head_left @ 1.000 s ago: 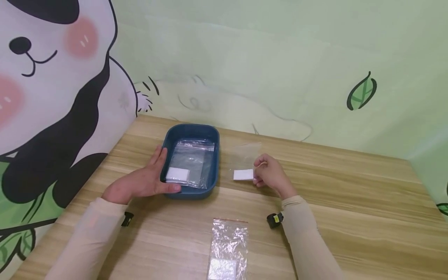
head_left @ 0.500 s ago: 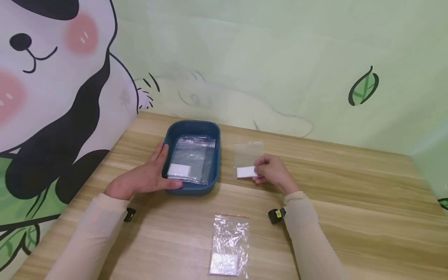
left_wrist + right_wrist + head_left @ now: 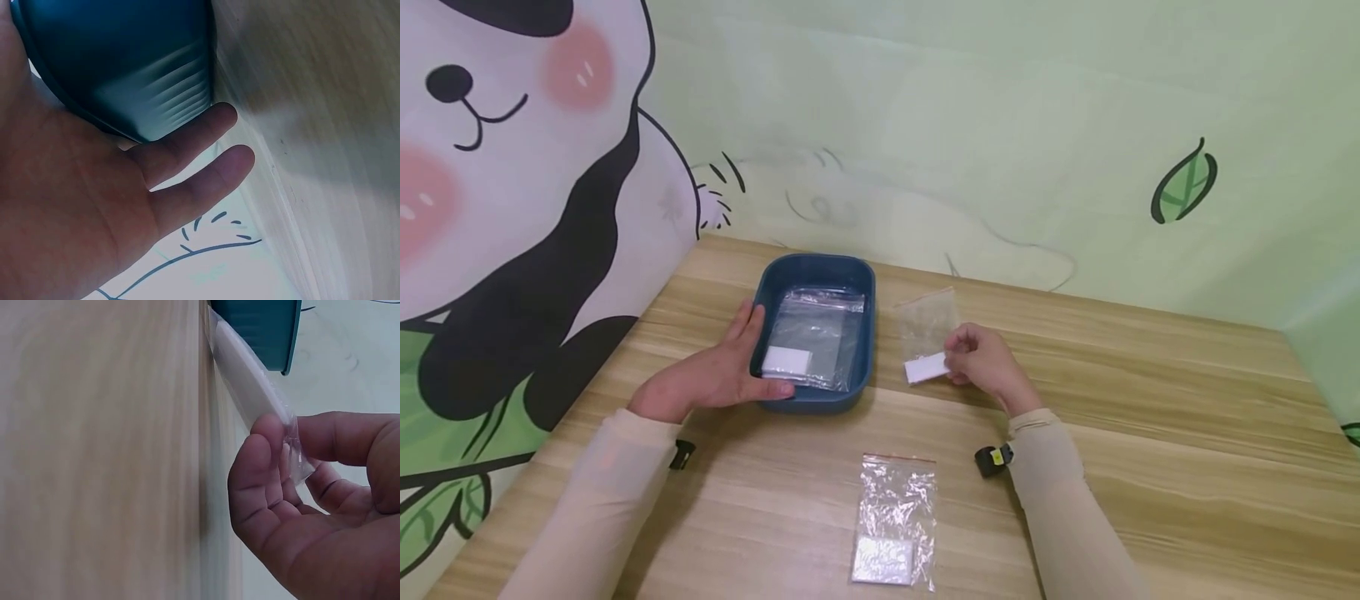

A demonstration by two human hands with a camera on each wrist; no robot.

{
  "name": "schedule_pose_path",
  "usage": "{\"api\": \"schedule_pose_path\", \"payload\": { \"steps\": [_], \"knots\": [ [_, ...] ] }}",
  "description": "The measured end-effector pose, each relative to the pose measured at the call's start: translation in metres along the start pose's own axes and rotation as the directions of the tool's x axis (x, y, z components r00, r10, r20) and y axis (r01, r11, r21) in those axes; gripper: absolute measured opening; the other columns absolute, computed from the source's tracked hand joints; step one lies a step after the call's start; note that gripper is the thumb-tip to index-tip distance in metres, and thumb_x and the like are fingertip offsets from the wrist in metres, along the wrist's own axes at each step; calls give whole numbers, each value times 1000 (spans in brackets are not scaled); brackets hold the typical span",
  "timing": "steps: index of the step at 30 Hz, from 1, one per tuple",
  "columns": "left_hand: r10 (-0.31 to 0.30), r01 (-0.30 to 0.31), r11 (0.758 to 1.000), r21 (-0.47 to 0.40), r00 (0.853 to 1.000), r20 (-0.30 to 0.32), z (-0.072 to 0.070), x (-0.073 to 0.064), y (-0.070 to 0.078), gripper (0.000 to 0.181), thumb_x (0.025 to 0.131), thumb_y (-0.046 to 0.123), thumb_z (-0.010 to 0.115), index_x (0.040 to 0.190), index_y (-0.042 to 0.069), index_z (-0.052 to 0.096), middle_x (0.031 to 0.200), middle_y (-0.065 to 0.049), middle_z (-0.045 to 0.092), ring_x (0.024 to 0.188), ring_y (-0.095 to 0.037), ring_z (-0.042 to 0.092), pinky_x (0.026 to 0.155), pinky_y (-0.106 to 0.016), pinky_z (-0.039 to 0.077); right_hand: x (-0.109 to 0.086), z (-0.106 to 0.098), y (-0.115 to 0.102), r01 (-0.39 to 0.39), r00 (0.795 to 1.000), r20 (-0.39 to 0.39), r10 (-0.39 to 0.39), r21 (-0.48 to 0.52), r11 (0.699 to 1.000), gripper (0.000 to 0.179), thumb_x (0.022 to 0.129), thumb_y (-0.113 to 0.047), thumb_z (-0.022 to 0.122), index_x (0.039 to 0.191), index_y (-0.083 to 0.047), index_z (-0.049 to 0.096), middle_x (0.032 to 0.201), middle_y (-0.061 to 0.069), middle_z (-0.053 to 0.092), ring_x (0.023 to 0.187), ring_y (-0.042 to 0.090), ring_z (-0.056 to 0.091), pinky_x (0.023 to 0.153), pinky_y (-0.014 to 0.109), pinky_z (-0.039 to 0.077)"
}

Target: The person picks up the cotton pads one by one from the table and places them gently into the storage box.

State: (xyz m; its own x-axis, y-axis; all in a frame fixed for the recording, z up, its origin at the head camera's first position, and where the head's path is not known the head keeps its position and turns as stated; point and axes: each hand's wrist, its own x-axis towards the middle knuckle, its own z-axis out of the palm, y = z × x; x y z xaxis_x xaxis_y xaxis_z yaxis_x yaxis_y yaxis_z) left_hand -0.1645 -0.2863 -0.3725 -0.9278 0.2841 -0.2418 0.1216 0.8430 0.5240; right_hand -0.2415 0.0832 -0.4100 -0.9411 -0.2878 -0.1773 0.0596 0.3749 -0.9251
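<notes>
My left hand [image 3: 715,383] rests against the left side of a dark blue plastic tray [image 3: 827,407]. Its fingers lie straight along the outside wall, and the thumb reaches over the near rim. In the left wrist view, two straight fingers [image 3: 200,181] extend beside the ribbed tray wall. Right of the tray, my right hand [image 3: 990,367] pinches the corner of a clear zip bag [image 3: 927,325] between thumb and fingers. A flat white rectangular piece [image 3: 925,367] sits in the bag's bottom. The right wrist view has this piece [image 3: 244,375] tilted, its pinched edge raised off the table.
Inside the tray lie clear zip bags [image 3: 808,325], with a white piece [image 3: 786,361] in the near left corner. Another clear zip bag [image 3: 898,492] with a pale flat piece lies at the table's front. A painted wall [image 3: 925,167] borders the wooden table [image 3: 1150,392].
My right hand has turned the pinched bag slightly, its zip end now tilting up to the right. The left hand stays on the tray. The head view has shifted slightly.
</notes>
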Motion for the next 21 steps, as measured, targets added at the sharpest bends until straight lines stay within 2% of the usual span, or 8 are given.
{"api": "schedule_pose_path", "payload": {
  "steps": [6,12,17,21],
  "knots": [
    [-6,6,1000,0,1000,1,0,1,0,132,83,69,70,157,-3,-12,162,-25,-23,140,-56,28,111,-58,32,-1,1,0,10,1000,-11,-10,12,1000,20,87,15,55,106,8,58,85,13,55,71,20,63,66,29,56],
    [-7,7,1000,-1,1000,8,0,0,1,131,84,69,69,157,-3,-12,162,-25,-24,139,-56,30,110,-59,33,-1,1,-1,-68,998,7,68,60,996,37,89,12,53,125,8,56,94,17,58,73,21,60,65,28,54],
    [-3,3,1000,0,1000,12,-1,-1,2,131,84,68,69,157,-3,-12,162,-25,-24,138,-56,30,110,-59,33,0,1,1,-123,992,23,121,125,985,28,100,-1,51,126,8,56,92,13,57,71,16,56,62,26,53],
    [8,-8,1000,4,1000,9,-1,0,1,130,85,68,68,157,-4,-12,161,-26,-24,137,-57,31,110,-59,33,0,2,0,-137,991,24,134,153,979,25,100,-1,55,123,9,58,95,14,59,72,16,59,63,26,54]
  ]
}}
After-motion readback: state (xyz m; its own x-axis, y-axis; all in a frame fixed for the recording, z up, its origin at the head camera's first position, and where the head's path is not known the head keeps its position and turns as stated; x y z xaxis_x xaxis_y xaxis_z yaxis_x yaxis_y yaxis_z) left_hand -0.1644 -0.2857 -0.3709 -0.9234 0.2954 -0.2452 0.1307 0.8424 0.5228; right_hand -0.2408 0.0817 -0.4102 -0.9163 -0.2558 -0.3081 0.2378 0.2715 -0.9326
